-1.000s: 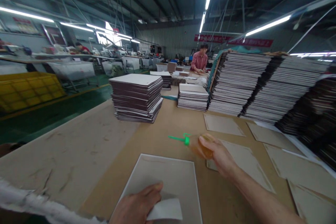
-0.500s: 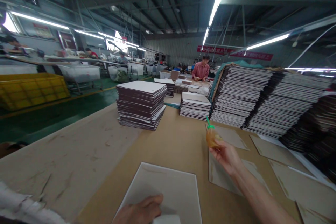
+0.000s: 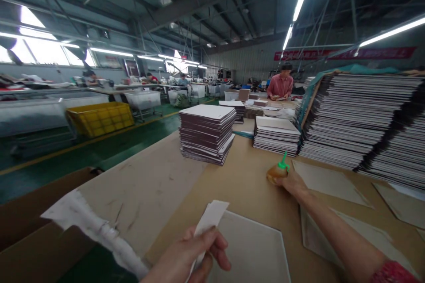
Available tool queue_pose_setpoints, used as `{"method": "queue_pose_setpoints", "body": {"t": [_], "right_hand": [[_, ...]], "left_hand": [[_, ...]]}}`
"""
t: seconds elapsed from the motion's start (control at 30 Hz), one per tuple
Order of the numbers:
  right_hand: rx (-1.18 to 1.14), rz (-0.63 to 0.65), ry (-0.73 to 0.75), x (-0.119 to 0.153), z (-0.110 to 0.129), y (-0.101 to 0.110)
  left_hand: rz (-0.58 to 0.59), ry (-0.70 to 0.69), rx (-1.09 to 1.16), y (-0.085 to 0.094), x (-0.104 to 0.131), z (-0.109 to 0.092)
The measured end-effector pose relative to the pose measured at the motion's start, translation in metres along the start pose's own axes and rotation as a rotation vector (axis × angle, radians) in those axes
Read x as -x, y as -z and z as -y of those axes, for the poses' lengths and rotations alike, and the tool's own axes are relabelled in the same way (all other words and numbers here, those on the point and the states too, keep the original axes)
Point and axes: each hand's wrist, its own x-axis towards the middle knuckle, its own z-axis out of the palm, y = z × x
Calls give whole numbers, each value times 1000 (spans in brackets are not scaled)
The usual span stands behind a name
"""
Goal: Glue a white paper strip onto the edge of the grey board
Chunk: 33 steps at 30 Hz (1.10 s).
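Resting against right-hand fingers (image 3: 288,180): glue bottle (image 3: 276,171).

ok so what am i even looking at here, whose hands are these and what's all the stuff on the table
There is no machine here. The picture comes from a camera worn on a person's head, looking forward and down, so the two bare hands at the bottom are that person's own.

The left hand pinches a small white paper slip above a grey board lying flat on the brown table. The right hand reaches forward and holds a small amber bottle with a green nozzle down at the table.

Further back stand stacks of dark-edged boards, with much taller stacks on the right. More flat grey sheets lie near the right hand. A co-worker in a pink shirt stands at the far end.
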Motion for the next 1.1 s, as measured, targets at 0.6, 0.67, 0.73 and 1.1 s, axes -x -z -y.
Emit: {"method": "queue_pose_setpoints", "body": {"t": [0.6, 0.67, 0.73, 1.1], "right_hand": [[-229, 535, 243, 167, 116, 35], [-234, 557, 241, 168, 116, 37], [-224, 542, 277, 169, 116, 40], [-25, 566, 556, 174, 126, 55]], "left_hand": [[205, 124, 21, -35, -17, 32], [185, 136, -5, -35, -18, 36], [193, 149, -1, -36, -18, 37], [243, 184, 25, -36, -14, 27]]}}
